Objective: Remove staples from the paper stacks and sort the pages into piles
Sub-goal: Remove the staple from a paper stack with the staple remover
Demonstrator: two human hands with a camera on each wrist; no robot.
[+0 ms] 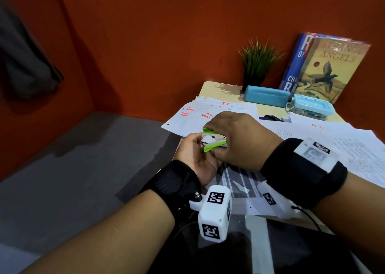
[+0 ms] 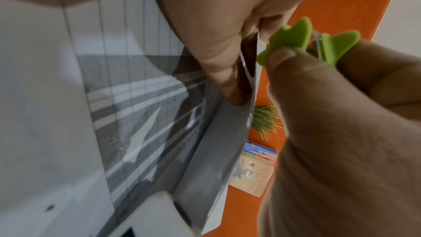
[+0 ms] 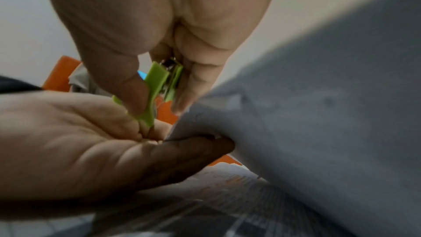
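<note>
Right hand squeezes the lime-green plastic staple remover while left hand fingers pinch the grey-printed paper stack's corner, so I'd keep that corner taut and pull straight.

We saw a lime-green and silver staple remover against a deep orange wall. Near us lay a sheet printed in grey and white stripes; farther off, white pages bore red lettering. At the far right stood two pale blue cases, a dark green plant, and blue and tan books.
</note>
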